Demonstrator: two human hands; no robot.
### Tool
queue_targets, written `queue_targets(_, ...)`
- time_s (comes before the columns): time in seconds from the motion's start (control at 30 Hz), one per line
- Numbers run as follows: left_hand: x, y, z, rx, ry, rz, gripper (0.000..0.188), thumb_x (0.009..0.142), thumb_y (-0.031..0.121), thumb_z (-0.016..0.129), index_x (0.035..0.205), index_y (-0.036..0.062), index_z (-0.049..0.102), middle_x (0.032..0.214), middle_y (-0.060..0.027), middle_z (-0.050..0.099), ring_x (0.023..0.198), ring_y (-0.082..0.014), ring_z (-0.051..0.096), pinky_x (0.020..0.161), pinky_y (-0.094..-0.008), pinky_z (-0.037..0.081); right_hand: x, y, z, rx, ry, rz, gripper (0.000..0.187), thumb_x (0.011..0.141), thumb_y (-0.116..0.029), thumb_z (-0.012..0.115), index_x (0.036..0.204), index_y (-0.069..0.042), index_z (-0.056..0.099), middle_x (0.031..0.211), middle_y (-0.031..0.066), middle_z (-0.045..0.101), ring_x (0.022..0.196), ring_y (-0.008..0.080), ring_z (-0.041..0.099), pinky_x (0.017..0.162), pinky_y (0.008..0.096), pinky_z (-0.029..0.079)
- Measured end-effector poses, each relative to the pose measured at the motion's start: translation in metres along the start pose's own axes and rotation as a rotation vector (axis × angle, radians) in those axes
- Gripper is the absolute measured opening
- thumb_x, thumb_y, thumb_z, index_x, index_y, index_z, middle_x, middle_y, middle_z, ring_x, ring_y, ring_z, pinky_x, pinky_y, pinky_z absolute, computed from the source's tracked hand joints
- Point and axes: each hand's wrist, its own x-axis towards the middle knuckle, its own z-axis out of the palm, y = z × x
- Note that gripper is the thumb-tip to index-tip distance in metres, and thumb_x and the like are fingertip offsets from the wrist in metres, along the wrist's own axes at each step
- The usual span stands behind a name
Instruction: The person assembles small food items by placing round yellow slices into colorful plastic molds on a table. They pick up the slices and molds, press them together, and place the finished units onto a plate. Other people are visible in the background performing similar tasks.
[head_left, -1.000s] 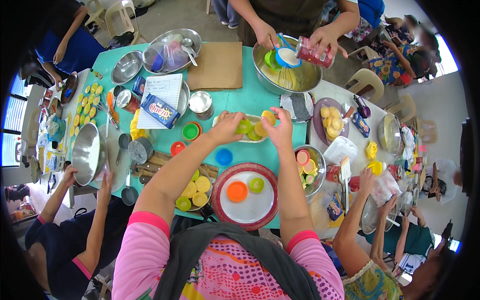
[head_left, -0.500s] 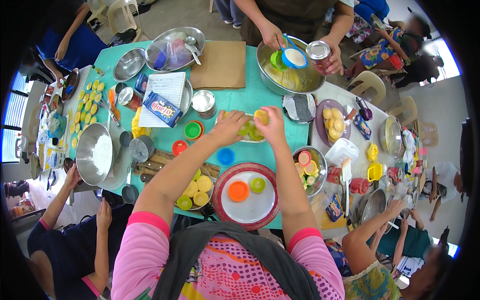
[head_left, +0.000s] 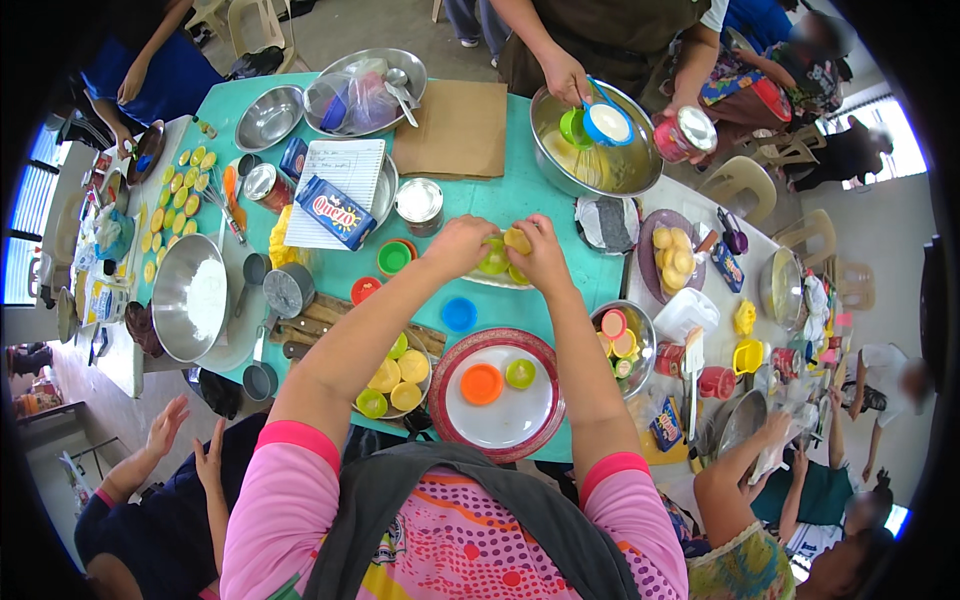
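Observation:
Over a white plate (head_left: 487,281) in the middle of the table, my hands are close together. My right hand (head_left: 541,255) pinches a small round yellow cake (head_left: 517,241). Curled fingers of my left hand (head_left: 462,246) rest against a lime-green mould (head_left: 495,258); their tips are partly hidden. Nearer me, a red-rimmed plate (head_left: 450,400) bears an orange mould (head_left: 481,384) and a green mould (head_left: 520,373). Left of it, a metal bowl (head_left: 425,385) holds yellow cakes and green moulds. Another metal bowl (head_left: 645,330) with coloured moulds stands by my right forearm.
A blue mould (head_left: 459,314), a tin can (head_left: 419,207) and a blue box (head_left: 337,212) stand nearby. Across the table, a person holds a blue-handled strainer (head_left: 608,124) and a jar (head_left: 685,135) near a mixing bowl (head_left: 640,185). A flour bowl (head_left: 170,300) is at left.
My hands stay over the white plate, the yellow cake tilting slightly in my right. The person opposite has moved the jar rightward. At lower left, another person's hands have left the flour bowl.

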Motion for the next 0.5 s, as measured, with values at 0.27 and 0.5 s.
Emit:
queue_targets(0.27, 0.015, 0.001, 0.024, -0.103, 0.066, 0.012, 0.037, 0.078, 0.009, 0.065, 0.115, 0.0046, 0.062, 0.111, -0.0168, 0.063, 0.107, -0.0350, 0.057, 0.095, -0.0433, 0.045, -0.002, 0.000, -0.015, 0.033, -0.084, 0.054, 0.057, 0.064, -0.010, 0.079, 0.116, -0.005, 0.056, 0.114, 0.0157, 0.053, 0.103, 0.0353, 0.054, 0.090, 0.0409, 0.047)
queue_targets(0.5, 0.026, 0.008, 0.030, -0.122, -0.047, 0.061, 0.063, 0.072, 0.008, 0.071, 0.131, 0.0086, 0.050, 0.124, -0.0172, 0.056, 0.115, -0.0360, 0.051, 0.100, -0.0423, 0.043, -0.022, 0.000, -0.033, -0.190, -0.167, 0.233, 0.072, 0.061, -0.018, 0.082, 0.125, -0.008, 0.051, 0.117, 0.0155, 0.056, 0.108, 0.0353, 0.051, 0.090, 0.0463, 0.044)
